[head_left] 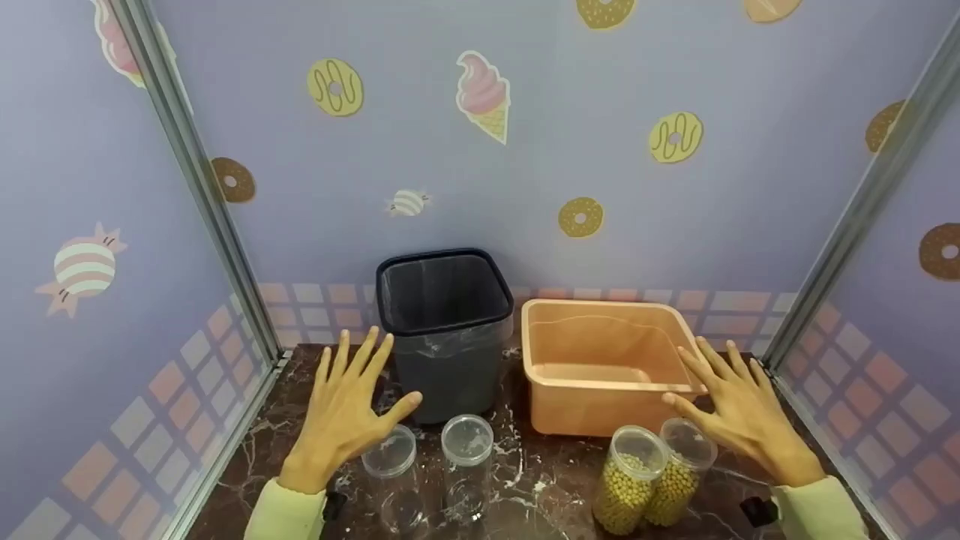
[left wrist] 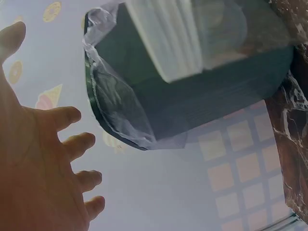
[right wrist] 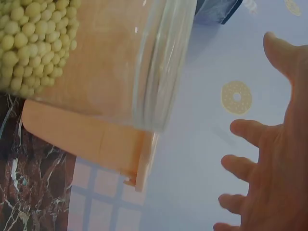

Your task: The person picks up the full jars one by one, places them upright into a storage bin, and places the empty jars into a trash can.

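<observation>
My left hand [head_left: 341,416] is held in the air with fingers spread, above and left of a lidded clear jar [head_left: 390,476]. A second clear jar [head_left: 468,465] stands to that jar's right; both look to have nothing in them. On the other side my right hand [head_left: 746,416] is raised with its fingers apart, holding nothing. Left of it stand two clear jars partly filled with yellow beans, a front jar [head_left: 626,487] and a rear jar [head_left: 675,480]. In the right wrist view the beans [right wrist: 36,45] look round and pale yellow; this hand [right wrist: 274,149] is apart from the jar.
A dark bin [head_left: 450,367] lined with a clear bag stands at the back, left of centre. Beside it is an orange tub [head_left: 600,409]. Patterned walls [head_left: 570,97] enclose the dark marbled tabletop [head_left: 525,469] at the back and both sides.
</observation>
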A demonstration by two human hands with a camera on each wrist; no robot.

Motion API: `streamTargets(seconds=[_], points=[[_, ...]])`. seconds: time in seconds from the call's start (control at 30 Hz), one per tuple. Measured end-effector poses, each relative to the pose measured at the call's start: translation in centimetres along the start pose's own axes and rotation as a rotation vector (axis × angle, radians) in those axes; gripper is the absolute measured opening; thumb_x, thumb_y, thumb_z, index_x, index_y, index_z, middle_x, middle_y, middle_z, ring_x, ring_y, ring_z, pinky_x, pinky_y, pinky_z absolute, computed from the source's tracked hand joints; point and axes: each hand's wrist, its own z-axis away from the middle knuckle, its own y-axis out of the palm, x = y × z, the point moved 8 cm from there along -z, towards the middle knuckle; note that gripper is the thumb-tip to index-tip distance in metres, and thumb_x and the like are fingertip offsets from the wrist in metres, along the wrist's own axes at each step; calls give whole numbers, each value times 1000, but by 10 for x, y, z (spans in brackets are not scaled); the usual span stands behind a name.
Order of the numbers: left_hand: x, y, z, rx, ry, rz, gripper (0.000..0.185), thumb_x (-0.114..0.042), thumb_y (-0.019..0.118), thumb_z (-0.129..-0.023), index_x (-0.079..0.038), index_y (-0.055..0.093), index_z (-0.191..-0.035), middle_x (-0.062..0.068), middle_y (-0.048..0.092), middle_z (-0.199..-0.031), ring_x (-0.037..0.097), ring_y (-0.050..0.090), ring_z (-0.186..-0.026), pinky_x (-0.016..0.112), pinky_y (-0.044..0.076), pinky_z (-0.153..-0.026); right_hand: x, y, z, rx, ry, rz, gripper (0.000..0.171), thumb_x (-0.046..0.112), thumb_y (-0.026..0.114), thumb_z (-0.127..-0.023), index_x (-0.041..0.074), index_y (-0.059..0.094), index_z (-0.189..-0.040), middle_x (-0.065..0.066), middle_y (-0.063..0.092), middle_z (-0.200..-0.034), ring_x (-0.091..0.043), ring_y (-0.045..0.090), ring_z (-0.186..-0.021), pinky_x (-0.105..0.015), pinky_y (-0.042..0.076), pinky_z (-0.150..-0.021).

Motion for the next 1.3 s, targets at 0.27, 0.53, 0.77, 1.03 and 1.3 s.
streamTargets(seconds=[0.27, 0.53, 0.77, 1.03, 1.3], points=[[-28, -8, 8, -41, 32, 64, 93, -71, 62, -95, -18, 38, -167, 10, 30, -176, 45, 11, -165, 65, 4, -133, -22, 5, -7, -11, -46, -128, 65, 50, 54, -109, 20, 42, -166, -19, 28, -175, -57, 18, -159, -80, 14, -123], [-70, -7, 19, -60, 124, 123, 88, -65, 64, -96, -18, 40, -166, 8, 35, -174, 44, 19, -164, 65, 12, -132, -49, 22, -6, -1, -65, -303, 54, 35, 53, -113, 19, 46, -164, -19, 29, -175, -55, 16, -161, -88, 14, -115], [-109, 13, 25, -17, 185, 192, 89, -71, 58, -97, -19, 40, -166, 0, 32, -175, 39, 19, -165, 63, 15, -131, -54, 32, -7, -76, -165, -249, 56, 21, 65, -108, 11, 50, -160, -27, 41, -166, -59, 28, -155, -83, 30, -113], [-151, 42, 24, 26, 240, 237, 90, -75, 54, -97, -19, 40, -166, 1, 34, -175, 36, 20, -165, 63, 17, -131, -56, 39, -5, -177, -229, -111, 58, 16, 67, -105, 12, 51, -160, -21, 49, -163, -23, 27, -162, -56, 33, -127], [-188, 67, 22, 92, 307, 260, 91, -78, 47, -98, -26, 29, -170, -1, 32, -175, 37, 22, -164, 62, 23, -130, -58, 46, -1, -230, -246, -116, 53, 11, 66, -106, 8, 54, -157, -20, 53, -160, -6, 21, -159, -8, 8, -124]])
